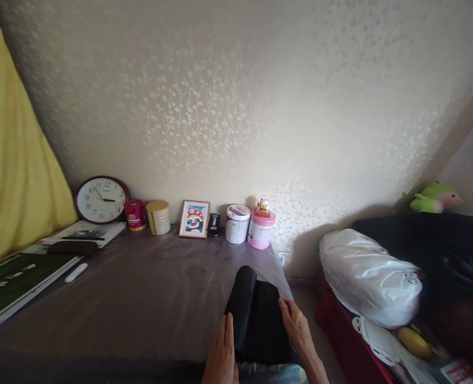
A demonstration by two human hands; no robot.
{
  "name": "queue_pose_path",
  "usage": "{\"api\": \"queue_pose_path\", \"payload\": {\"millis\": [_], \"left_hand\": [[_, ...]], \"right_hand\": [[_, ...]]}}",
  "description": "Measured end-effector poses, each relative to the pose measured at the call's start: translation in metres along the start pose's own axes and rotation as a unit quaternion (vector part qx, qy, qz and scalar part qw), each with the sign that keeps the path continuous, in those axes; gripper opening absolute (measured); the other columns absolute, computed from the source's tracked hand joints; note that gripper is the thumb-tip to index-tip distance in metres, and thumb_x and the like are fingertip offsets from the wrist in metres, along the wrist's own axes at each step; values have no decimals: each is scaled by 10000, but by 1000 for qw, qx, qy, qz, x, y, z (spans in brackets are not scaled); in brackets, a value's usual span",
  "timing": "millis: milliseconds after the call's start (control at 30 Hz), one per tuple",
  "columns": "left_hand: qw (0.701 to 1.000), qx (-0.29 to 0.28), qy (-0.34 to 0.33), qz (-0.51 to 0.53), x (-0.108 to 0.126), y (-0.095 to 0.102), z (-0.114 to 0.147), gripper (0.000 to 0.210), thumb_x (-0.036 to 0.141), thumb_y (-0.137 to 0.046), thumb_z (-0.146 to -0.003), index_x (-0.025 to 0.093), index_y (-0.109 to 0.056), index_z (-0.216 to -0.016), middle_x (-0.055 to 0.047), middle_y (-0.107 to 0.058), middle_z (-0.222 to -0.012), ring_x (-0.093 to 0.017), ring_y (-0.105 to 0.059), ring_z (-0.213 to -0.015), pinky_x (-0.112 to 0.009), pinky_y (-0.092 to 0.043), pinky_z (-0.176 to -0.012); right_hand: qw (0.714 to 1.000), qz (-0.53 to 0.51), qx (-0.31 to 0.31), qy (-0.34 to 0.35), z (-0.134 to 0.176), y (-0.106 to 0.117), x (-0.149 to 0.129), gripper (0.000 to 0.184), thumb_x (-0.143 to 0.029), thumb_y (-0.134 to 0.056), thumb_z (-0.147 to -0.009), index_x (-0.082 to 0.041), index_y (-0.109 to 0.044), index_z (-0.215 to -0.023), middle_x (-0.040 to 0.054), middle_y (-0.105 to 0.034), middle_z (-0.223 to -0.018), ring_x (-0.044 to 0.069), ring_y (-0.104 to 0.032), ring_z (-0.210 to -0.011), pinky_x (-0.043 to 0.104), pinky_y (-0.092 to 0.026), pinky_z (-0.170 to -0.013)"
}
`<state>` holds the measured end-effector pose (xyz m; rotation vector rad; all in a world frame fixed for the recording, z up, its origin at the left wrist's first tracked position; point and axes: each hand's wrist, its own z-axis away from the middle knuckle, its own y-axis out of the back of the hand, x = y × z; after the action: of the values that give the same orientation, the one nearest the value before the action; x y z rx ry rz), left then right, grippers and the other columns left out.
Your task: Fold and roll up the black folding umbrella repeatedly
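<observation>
A black piece of smooth fabric (pixel 266 322) lies partly rolled near the right end of the covered table; whether it is a bag or plain cloth I cannot tell. Its thick roll (pixel 244 304) runs away from me along the left side, and a flat part extends to the right. My left hand (pixel 221 346) rests with straight fingers laid flat against the left side of the roll. At the right edge of the flat part, my right hand (pixel 298 328) has its thumb and curled fingers closed on the fabric.
Along the wall stand a clock (pixel 102 200), several tins such as a yellow-lidded one (pixel 158 218), a framed panda picture (pixel 194 219) and a pink-lidded tub (pixel 261 229). A green book (pixel 20 288) lies left. Right of the table, a white plastic bag (pixel 370 272) tops other items.
</observation>
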<state>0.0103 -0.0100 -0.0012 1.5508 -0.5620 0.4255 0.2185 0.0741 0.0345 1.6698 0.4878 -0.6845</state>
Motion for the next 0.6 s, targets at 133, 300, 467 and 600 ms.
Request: {"api": "queue_pose_path", "payload": {"millis": [133, 300, 467, 600], "left_hand": [[1000, -2, -4, 4, 0, 1, 1, 804, -13, -347, -667, 82, -29, -1400, -136, -170, -1491, -196, -203, -1363, -307, -300, -1071], [1000, -3, 3, 12, -2, -1, 1, 821, -11, -355, -663, 103, -17, -1403, -140, -151, -1495, -200, -199, -1364, -313, -293, -1072], [1000, -16, 13, -4, 0, -2, 0, 884, -10, -391, -612, 112, -17, -1403, -151, -177, -1487, -219, -212, -1360, -324, -285, -1070], [999, -29, 16, -28, 0, -1, 0, 892, -10, -395, -584, 81, -47, -1400, -167, -184, -1481, -228, -228, -1354, -328, -278, -1074]], "right_hand": [[999, -26, -13, -18, 8, -5, -8, 428, -515, -354, -810, -192, -591, -960, 83, -691, -832, 252, -647, -800, 333, -454, -716], [999, -28, 16, 6, 3, -9, -11, 354, -444, -418, -766, -185, -616, -902, 101, -686, -905, 257, -634, -877, 330, -457, -761], [994, -91, 4, 67, -2, -8, -39, 380, -464, -381, -799, -184, -622, -889, 64, -676, -827, 231, -629, -799, 309, -469, -701], [986, -125, -30, 102, -5, -19, -70, 398, -461, -362, -832, -186, -607, -981, 47, -669, -811, 206, -618, -770, 278, -472, -658]]}}
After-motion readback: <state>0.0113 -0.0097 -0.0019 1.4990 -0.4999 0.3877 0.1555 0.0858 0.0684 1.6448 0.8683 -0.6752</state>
